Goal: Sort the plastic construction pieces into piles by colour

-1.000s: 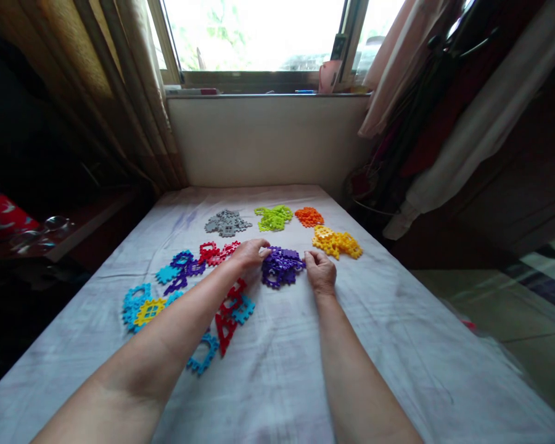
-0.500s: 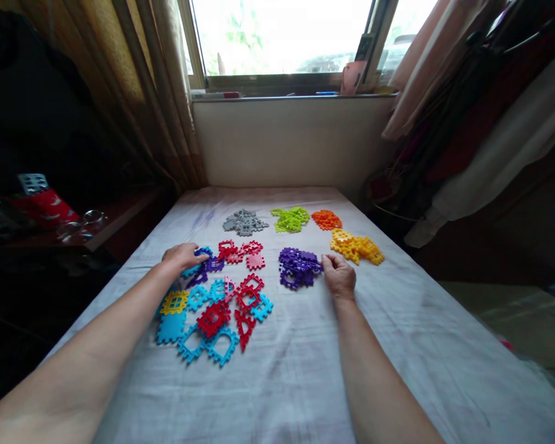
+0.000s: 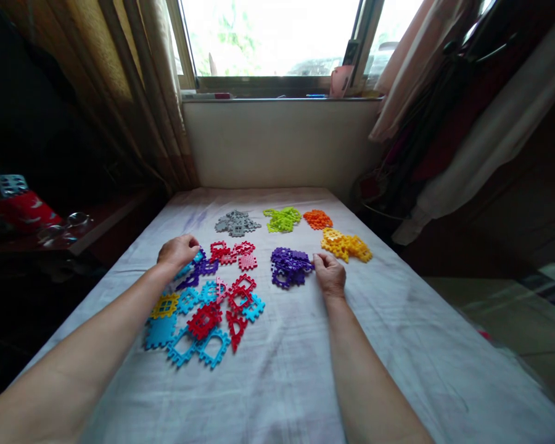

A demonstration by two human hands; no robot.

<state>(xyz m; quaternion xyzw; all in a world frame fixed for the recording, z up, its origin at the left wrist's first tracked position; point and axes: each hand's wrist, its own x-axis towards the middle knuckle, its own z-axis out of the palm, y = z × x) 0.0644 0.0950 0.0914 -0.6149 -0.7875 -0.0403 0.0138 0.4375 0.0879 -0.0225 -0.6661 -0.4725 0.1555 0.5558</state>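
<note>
My left hand (image 3: 178, 250), its fingers curled together, is over blue and purple interlocking plastic pieces (image 3: 208, 266) on the left. Whatever its fingertips hold, if anything, is hidden. My right hand (image 3: 330, 275) is pinched closed at the right edge of a purple pile of pieces (image 3: 290, 266); I cannot make out what lies between the fingertips. In front of the left hand lies a mixed spread of red pieces (image 3: 205, 319), light blue pieces (image 3: 161, 333) and a yellow piece (image 3: 165, 305). More red and pink pieces (image 3: 247, 262) lie between the hands.
Farther back on the sheet-covered bed (image 3: 287, 370) are a grey pile (image 3: 237, 223), a lime green pile (image 3: 283, 219), an orange pile (image 3: 317, 219) and a yellow pile (image 3: 346, 245). Glasses (image 3: 65, 229) rest on a dark side table. Clothes (image 3: 476, 142) hang at right.
The left hand has risen slightly off the blue and purple pieces, and its fingers have drawn in. My right hand stays beside the purple pile. The whole view has shifted a little.
</note>
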